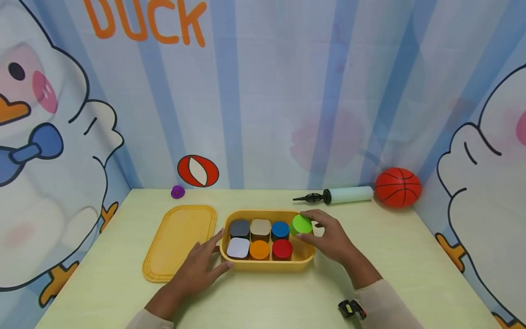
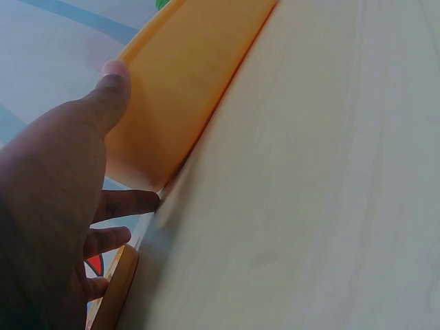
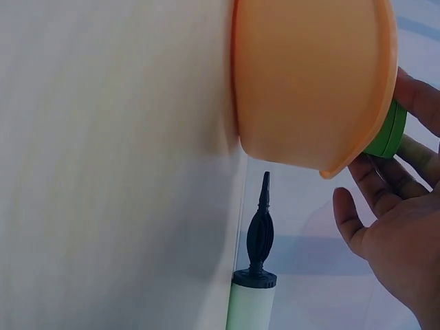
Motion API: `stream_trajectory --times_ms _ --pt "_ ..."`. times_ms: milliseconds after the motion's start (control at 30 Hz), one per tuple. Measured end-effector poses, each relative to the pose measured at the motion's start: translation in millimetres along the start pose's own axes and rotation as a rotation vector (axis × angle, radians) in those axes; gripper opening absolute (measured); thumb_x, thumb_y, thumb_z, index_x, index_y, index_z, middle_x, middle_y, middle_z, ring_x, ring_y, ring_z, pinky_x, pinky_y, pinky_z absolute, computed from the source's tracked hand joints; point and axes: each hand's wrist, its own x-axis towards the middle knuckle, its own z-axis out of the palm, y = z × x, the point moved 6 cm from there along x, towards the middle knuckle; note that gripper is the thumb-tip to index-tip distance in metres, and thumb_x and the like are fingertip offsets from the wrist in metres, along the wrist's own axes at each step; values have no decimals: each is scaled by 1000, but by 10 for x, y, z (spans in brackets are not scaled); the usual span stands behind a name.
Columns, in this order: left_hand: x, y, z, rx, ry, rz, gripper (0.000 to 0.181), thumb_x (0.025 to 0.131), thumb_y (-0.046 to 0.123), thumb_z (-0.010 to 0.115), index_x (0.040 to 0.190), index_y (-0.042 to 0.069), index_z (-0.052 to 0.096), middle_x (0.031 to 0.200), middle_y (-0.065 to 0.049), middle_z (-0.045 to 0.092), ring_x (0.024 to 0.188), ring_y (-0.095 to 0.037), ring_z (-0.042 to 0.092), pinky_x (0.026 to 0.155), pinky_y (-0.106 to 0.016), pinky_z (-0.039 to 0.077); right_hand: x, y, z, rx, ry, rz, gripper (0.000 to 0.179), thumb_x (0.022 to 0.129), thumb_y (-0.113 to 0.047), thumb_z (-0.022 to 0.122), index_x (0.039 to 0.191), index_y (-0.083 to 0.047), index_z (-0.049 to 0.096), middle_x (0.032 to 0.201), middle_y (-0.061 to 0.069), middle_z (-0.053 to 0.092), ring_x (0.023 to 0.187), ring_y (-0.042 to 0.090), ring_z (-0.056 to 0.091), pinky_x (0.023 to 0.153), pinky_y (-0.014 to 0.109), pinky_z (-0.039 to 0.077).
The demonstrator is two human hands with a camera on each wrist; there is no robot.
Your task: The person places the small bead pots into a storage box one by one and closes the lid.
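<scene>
A yellow-orange plastic box (image 1: pixel 269 266) stands on the table, with two rows of small lidded jars inside. Their lids include a grey lid (image 1: pixel 240 227), a beige lid (image 1: pixel 260 227), a blue lid (image 1: pixel 280 230), a white lid (image 1: pixel 238 247), an orange lid (image 1: pixel 260 250) and a red lid (image 1: pixel 282 249). My right hand (image 1: pixel 333 235) pinches a green-lidded jar (image 1: pixel 302 225) between thumb and fingers at the box's back right, its lid above the rim in the right wrist view. My left hand (image 1: pixel 199 269) touches the box's left end, fingers spread and thumb at the rim.
The yellow lid (image 1: pixel 181 242) of matching shape lies flat left of the box. Behind stand a small purple object (image 1: pixel 178 192), a hand pump (image 1: pixel 349 195) with a black nozzle, and a red basketball (image 1: pixel 398 188). A printed curtain (image 1: pixel 271 91) closes off the table's back.
</scene>
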Motion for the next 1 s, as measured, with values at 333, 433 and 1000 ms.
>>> stream_trajectory --times_ms 333,433,1000 --pt "-5 26 -18 25 25 33 93 102 50 75 174 17 29 172 -11 49 128 -29 76 127 -81 23 0 54 63 -83 -54 94 56 95 -19 86 147 -11 69 158 17 60 153 45 50 124 72 40" --pt "-8 33 -22 21 23 30 93 102 50 76 174 17 29 172 -11 48 129 -29 75 127 -81 22 3 64 88 -117 -59 100 56 93 -19 88 146 -12 70 159 17 60 156 44 45 127 74 31" --pt "-6 49 -15 8 24 34 91 102 49 75 174 16 29 172 -11 48 129 -30 75 127 -82 22 -13 97 178 -229 -139 129 51 91 -23 91 140 -16 75 150 11 68 160 42 37 119 73 21"
